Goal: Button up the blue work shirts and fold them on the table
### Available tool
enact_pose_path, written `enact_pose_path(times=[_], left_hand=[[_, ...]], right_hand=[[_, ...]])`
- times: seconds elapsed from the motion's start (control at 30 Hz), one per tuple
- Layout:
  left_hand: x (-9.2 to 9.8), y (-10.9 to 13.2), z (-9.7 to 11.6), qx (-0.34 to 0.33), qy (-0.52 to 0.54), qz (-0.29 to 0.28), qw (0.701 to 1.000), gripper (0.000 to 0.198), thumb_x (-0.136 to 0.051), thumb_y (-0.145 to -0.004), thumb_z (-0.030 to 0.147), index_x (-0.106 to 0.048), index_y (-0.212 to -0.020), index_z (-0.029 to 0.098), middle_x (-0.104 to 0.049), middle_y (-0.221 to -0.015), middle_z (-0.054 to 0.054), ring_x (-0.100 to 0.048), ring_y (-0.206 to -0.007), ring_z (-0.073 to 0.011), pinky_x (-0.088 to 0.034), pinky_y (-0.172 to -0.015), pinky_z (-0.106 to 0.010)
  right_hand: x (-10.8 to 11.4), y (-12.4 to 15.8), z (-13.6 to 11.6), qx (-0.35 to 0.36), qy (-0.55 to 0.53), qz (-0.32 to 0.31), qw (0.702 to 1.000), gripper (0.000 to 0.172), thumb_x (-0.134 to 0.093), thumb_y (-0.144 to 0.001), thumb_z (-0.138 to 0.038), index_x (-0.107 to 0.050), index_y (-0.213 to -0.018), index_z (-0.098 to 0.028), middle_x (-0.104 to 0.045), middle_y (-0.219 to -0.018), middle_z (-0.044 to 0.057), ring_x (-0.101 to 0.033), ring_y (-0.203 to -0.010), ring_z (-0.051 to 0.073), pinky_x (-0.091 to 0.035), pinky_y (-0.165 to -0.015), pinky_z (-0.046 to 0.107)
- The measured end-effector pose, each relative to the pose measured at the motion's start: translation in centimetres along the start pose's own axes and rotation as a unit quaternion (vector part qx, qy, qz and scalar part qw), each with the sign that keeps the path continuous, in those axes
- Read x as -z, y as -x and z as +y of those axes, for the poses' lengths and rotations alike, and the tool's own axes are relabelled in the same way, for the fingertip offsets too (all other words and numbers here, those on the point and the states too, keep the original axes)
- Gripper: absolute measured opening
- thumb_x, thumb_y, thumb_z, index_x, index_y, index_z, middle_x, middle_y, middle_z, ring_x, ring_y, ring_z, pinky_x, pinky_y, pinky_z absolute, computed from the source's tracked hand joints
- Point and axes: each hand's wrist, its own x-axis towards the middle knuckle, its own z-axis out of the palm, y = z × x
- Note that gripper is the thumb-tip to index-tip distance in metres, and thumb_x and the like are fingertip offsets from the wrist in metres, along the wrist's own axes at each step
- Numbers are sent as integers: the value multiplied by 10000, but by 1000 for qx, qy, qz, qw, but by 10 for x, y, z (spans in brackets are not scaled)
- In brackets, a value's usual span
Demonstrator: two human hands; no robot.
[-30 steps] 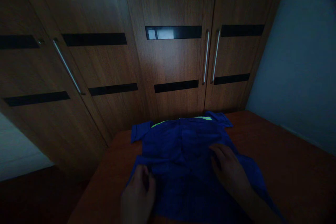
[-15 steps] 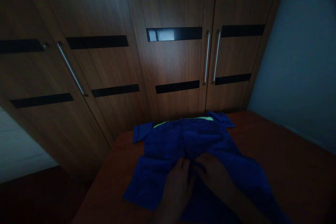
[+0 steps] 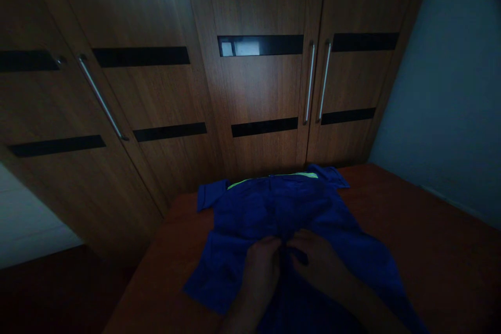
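A dark blue garment point(image 3: 250, 209) with short sleeves and a yellow-green strip along its far edge lies spread on a reddish-brown surface. My left hand point(image 3: 262, 263) is closed on the cloth near the middle of the garment's front. Close beside it, almost touching, my right hand point(image 3: 315, 255) pinches the cloth along the same centre line. The light is dim, so the fingertips and whatever small part lies between them are hard to make out. The near end of the garment runs out of view beneath my forearms.
A wooden wardrobe point(image 3: 156, 94) with black strips and long metal handles stands right behind the reddish-brown surface point(image 3: 156, 261). A grey-blue wall point(image 3: 446, 88) rises on the right. Part of a white surface point(image 3: 31, 224) shows at the lower left.
My left hand's fingers have curled in closer to my right hand at the garment's centre. My right hand has barely moved. The camera view has shifted slightly.
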Motion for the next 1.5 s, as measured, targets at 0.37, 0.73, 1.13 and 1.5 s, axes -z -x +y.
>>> enact_pose_path(times=[0.37, 0.73, 1.13, 1.5], left_hand=[[-2, 4, 5, 31, -22, 2, 999, 341, -359, -804, 28, -666, -819, 176, -697, -824, -56, -649, -760, -172, -435, -673, -255], [50, 7, -14, 42, 61, 122, 990, 415, -383, -807, 96, -681, -1062, 232, -702, -1060, -26, -634, -977, -167, -472, -887, -288], [60, 3, -4, 126, -317, 10, 940, 404, -411, -791, 67, -614, -1120, 181, -631, -1113, -143, -545, -1064, -307, -386, -900, -484], [12, -29, 19, 30, -221, -33, 974, 199, -456, -853, 225, -579, -1003, 179, -616, -1007, -90, -591, -935, -248, -459, -796, -356]], right_hand=[[-23, 0, 5, -22, 80, 63, 995, 253, -433, -873, -150, -666, -935, -224, -667, -950, 45, -594, -916, 181, -452, -837, 306], [30, -1, 50, -75, 58, 218, 971, 277, -449, -850, -255, -687, -990, -231, -697, -1007, 62, -644, -937, 217, -494, -857, 342], [28, -2, 37, -64, 234, 80, 967, 479, -457, -717, -61, -615, -1158, -159, -585, -1211, 121, -512, -1120, 272, -369, -983, 436], [2, -38, 13, -69, 153, 33, 985, 208, -452, -832, -134, -650, -837, -195, -643, -844, 54, -608, -841, 182, -424, -828, 307]])
